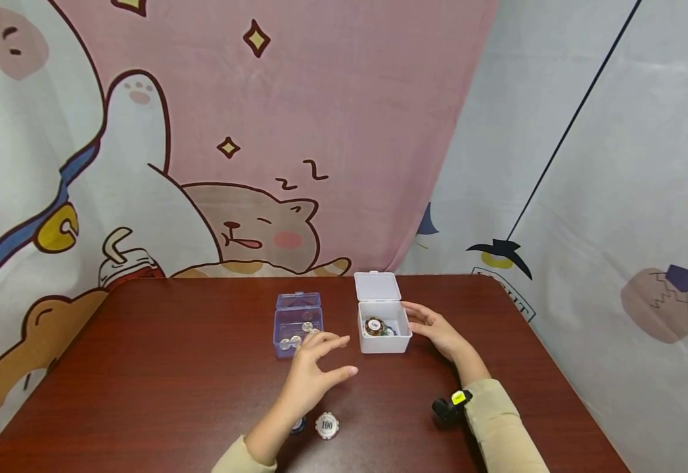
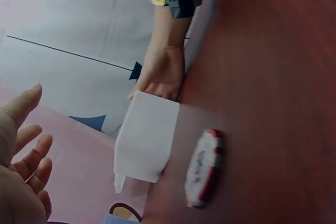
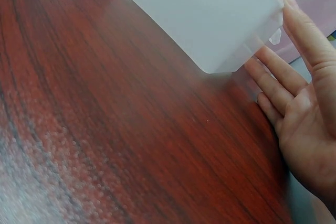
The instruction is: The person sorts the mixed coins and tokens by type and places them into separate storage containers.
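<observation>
My left hand (image 1: 313, 371) hovers over the table with thumb and fingers spread and nothing between them. Below it lie a white poker chip marked 100 (image 1: 327, 426) and a dark blue chip (image 1: 299, 426), partly hidden by the wrist. My right hand (image 1: 438, 330) touches the right side of a white plastic box (image 1: 384, 345). In the right wrist view its thumb (image 3: 310, 35) is at the box's edge and the fingers extend along the side. The box's lid (image 1: 377, 287) is raised; inside are a brown-edged chip (image 1: 374, 326) and other small pieces, partly hidden.
Left of the white box stands a translucent blue box (image 1: 283, 353), lid up, with several silvery coin-like discs (image 1: 296, 341) inside. A dark red-brown wooden table (image 1: 172, 381) carries everything. A cartoon-printed cloth (image 1: 349, 131) hangs behind it.
</observation>
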{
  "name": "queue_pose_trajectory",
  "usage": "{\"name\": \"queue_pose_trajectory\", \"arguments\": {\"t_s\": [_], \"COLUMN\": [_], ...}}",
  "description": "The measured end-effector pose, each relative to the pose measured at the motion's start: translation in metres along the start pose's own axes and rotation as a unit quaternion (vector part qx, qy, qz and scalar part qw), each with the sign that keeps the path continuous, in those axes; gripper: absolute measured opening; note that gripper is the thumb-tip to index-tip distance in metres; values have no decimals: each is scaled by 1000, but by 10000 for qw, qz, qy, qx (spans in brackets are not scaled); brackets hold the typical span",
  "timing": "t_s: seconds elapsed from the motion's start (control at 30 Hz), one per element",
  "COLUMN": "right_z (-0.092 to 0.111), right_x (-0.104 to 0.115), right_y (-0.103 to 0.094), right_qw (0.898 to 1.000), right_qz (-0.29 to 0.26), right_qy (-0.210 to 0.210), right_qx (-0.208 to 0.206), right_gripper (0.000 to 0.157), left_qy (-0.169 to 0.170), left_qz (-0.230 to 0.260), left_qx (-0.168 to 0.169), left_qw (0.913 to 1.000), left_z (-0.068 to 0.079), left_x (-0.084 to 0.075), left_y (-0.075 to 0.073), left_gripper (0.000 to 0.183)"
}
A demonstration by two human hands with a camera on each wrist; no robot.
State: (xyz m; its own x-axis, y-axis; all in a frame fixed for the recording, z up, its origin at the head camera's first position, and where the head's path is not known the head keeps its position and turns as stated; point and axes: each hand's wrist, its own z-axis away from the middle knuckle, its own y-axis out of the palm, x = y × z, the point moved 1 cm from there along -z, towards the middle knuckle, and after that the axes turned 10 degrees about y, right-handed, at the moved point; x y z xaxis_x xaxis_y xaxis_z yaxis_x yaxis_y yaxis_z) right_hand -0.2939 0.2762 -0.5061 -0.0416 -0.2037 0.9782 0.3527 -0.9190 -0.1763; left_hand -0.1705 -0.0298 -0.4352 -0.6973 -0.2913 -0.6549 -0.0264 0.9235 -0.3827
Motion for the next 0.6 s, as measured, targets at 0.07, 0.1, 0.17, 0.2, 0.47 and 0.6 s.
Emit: {"name": "queue_pose_trajectory", "arguments": {"t_s": [0.07, 0.1, 0.17, 0.2, 0.47, 0.6], "right_z": [0, 0, 1, 1, 0, 1], "right_x": [0, 0, 0, 1, 1, 1], "right_y": [0, 0, 0, 0, 0, 1], "right_qw": [10000, 10000, 10000, 9999, 10000, 10000], "right_qz": [2, 7, 35, 46, -23, -25], "right_qy": [-36, -45, -68, -86, -27, -32], "right_qx": [17, 27, 39, 59, 51, 64], "right_gripper": [48, 48, 49, 49, 48, 49], "left_qy": [-22, -23, -1, 65, 526, 577], "left_qz": [-14, -14, -11, -47, -59, -96], "left_qx": [77, 113, 189, 233, 689, 887], "left_qw": [10000, 9999, 9998, 9997, 9962, 9943], "left_z": [6, 9, 16, 19, 41, 49], "left_x": [1, 1, 3, 4, 15, 20], "left_y": [0, 0, -1, 0, -2, -5], "left_gripper": [48, 49, 49, 50, 52, 55]}}
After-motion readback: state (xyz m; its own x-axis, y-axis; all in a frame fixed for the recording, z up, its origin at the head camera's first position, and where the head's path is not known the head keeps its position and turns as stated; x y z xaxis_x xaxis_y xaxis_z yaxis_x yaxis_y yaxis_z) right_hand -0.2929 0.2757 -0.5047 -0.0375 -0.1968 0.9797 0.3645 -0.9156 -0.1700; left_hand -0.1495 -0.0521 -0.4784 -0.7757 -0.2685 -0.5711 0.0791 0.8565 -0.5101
